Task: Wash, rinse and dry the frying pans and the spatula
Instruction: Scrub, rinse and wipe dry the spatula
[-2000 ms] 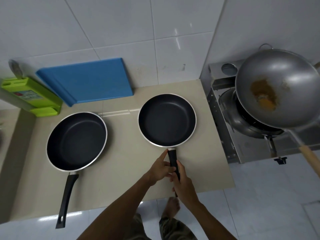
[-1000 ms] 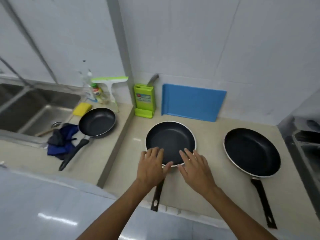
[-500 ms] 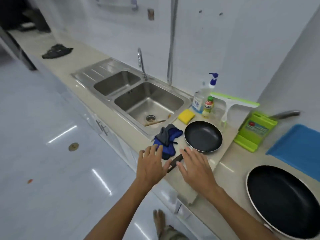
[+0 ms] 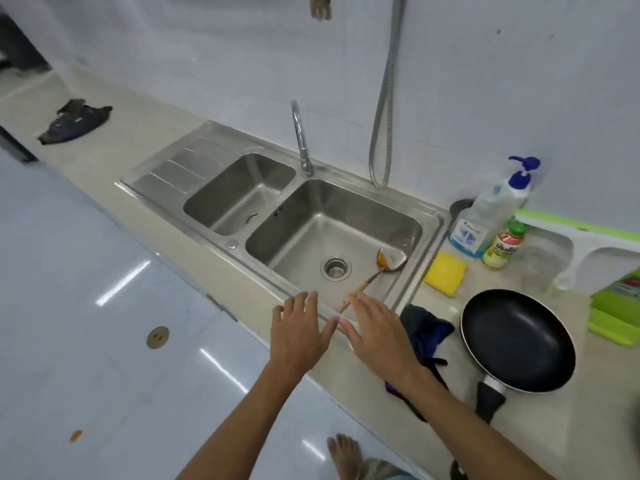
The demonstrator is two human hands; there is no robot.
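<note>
- Left hand (image 4: 298,334) is flat, palm down, fingers spread and holding nothing. We see it hovering over the front rim of the sink (image 4: 166,171).
- Right hand (image 4: 377,337) is the same, open and spread with an empty grip. The two thumbs are near each other but apart.
- Spatula (image 4: 381,268) lies in the right basin beside the drain. Its metal head, smeared orange, is against the right wall, and its wooden handle slants toward us. The handle end sits just past the right fingertips — we cannot tell if they touch.
- We have one frying pan (image 4: 517,341) in view, black inside, resting on the counter (image 4: 138,133) right of the sink, with its handle pointing at the counter's front edge.
- Blue cloth (image 4: 426,332) is bunched between sink and pan, partly under the right wrist.
- Yellow sponge (image 4: 445,273) is on the counter just beside the sink's right rim.
- Behind the sponge stand a pump bottle (image 4: 491,220) and a small green-capped bottle (image 4: 504,245), close together.
- Tap (image 4: 301,136) stands behind the divider between the two basins — no water visible.
- A dark rag (image 4: 74,121) lies far left on the counter, well apart from the rest.
</note>
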